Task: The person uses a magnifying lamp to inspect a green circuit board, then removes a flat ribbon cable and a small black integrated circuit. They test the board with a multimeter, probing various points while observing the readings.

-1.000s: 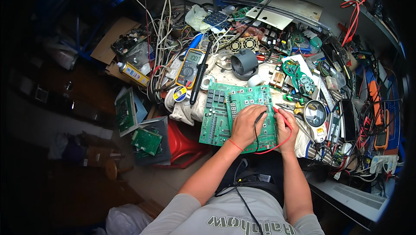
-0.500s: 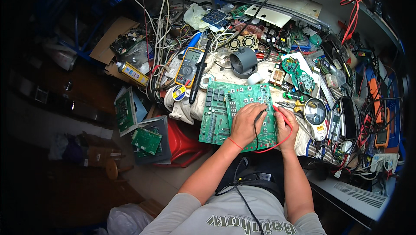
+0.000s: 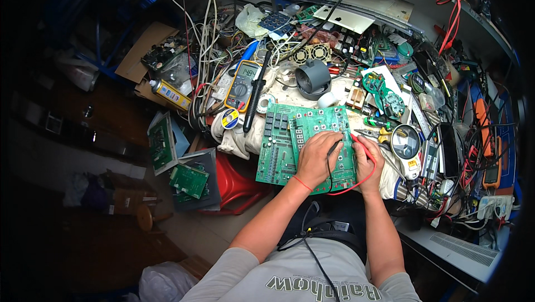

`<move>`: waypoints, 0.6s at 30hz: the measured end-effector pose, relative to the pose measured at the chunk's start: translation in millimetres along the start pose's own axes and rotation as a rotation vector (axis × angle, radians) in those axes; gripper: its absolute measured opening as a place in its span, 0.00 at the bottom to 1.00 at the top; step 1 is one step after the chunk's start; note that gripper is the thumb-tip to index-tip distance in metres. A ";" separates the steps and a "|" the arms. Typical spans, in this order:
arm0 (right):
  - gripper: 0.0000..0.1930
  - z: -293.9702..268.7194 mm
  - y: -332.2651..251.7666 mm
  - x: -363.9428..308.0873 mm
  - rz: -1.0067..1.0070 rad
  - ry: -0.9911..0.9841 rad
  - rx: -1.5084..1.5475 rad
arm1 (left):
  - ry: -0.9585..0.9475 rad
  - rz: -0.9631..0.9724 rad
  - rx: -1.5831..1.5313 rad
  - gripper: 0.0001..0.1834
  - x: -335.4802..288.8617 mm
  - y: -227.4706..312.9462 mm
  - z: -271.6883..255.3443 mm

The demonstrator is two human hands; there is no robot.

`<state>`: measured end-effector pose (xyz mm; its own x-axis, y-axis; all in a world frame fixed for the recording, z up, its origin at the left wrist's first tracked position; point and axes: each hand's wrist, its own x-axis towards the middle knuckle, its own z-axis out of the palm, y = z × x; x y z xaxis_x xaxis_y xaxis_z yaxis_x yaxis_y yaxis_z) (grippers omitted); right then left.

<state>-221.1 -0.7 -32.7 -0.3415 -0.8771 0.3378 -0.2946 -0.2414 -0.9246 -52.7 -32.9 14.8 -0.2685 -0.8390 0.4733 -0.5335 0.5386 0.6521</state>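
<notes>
A green circuit board with a digit display, buttons and relays lies at the near edge of the bench. My left hand is over its middle, closed on a black test probe. At the board's right edge my right hand grips a red test probe. Both probes point at the board's upper right part; the exact contact spots are too small to tell. The red lead loops below the right hand across the board's lower edge. Behind, to the left, a yellow multimeter has its display lit.
A black soldering iron leans beside the multimeter, near a solder spool. Behind the board stands a grey cylindrical part. To the right lie pliers and a magnifier. A red stool holding more boards is at left.
The number on the multimeter's display has changed. Both hands and the probes stay in nearly the same place over the board.
</notes>
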 end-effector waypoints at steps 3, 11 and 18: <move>0.11 0.3 -0.4 0.2 -0.006 0.004 -0.004 | -0.005 0.003 -0.004 0.11 0.4 -0.6 0.2; 0.11 0.9 -0.6 0.3 -0.028 0.010 0.002 | 0.007 0.015 -0.013 0.11 0.8 0.0 -0.3; 0.11 -0.1 -0.9 -0.1 -0.030 -0.006 0.005 | 0.000 0.007 0.000 0.11 1.3 1.4 -0.8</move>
<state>-220.9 -0.4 -31.9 -0.3272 -0.8721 0.3638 -0.3001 -0.2692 -0.9151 -53.1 -33.1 16.8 -0.2728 -0.8350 0.4779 -0.5316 0.5449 0.6485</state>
